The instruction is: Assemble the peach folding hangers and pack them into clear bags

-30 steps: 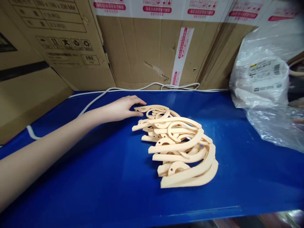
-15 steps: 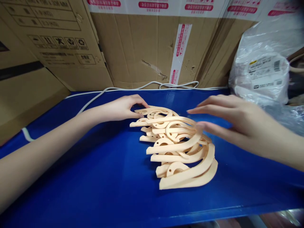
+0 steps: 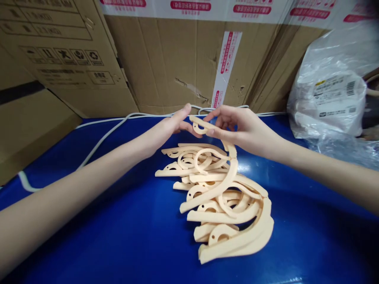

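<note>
Beige folding clothes hangers (image 3: 251, 244) lie in an overlapping row on the blue surface, their curved arms bent and ring-shaped parts showing between them. My right hand (image 3: 242, 124) pinches one raised arm of a folding hanger (image 3: 226, 177) between thumb and fingers at the far end of the row. That hanger's other arm slants down over the pile. Close to the raised tip is my left hand (image 3: 167, 132), thumb up and apart from its fingers. Whether its fingertips touch the hanger, I cannot tell.
Cardboard boxes (image 3: 166, 59) stand along the back and left of the blue table (image 3: 118, 236). A white cable (image 3: 103, 136) runs along the back edge and down the left. Clear plastic bags (image 3: 328, 98) with a label sit at the back right.
My right hand has moved left and taken hold of a folding hanger, lifting one arm of it. My left hand has come off the pile's far end, moving right and up, thumb raised.
</note>
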A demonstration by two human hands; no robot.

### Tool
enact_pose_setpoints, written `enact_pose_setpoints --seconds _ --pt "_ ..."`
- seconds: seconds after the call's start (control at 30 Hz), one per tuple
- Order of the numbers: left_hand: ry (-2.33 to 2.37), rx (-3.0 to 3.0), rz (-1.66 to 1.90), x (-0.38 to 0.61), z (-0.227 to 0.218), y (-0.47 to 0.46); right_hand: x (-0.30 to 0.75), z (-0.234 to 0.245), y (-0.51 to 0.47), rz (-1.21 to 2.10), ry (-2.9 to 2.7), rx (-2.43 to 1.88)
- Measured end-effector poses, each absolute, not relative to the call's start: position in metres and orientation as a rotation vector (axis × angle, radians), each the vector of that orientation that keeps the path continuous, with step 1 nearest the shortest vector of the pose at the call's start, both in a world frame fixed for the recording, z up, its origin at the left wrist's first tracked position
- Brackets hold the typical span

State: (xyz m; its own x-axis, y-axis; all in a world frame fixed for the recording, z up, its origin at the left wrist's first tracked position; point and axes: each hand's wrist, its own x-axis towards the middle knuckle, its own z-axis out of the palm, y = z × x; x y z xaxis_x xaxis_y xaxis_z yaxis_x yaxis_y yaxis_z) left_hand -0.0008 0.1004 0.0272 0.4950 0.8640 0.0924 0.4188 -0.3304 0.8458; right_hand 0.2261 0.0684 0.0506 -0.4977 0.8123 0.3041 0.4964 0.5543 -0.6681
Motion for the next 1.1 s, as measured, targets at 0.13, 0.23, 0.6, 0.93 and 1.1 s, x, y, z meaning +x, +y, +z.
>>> enact_pose_setpoints --seconds 0.13,0.23,0.6,0.93,1.1 --pt "1.034 1.678 0.916 0.021 0.033 0.107 0.224 0.051 0.096 0.637 -2.118 -1.03" --pt "1.049 1.579 1.01 0.031 0.042 0.119 0.218 0.058 0.111 0.435 -2.139 -1.096" --pt "1.105 1.666 0.979 0.025 0.058 0.163 0.221 0.083 0.143 0.007 -2.412 -1.278" --pt "1.15 1.835 0.81 0.033 0.058 0.153 0.211 0.066 0.158 -0.431 -2.509 -1.469" --pt "1.253 1.911 0.654 0.012 0.056 0.161 0.23 0.074 0.171 0.297 -2.325 -1.352"
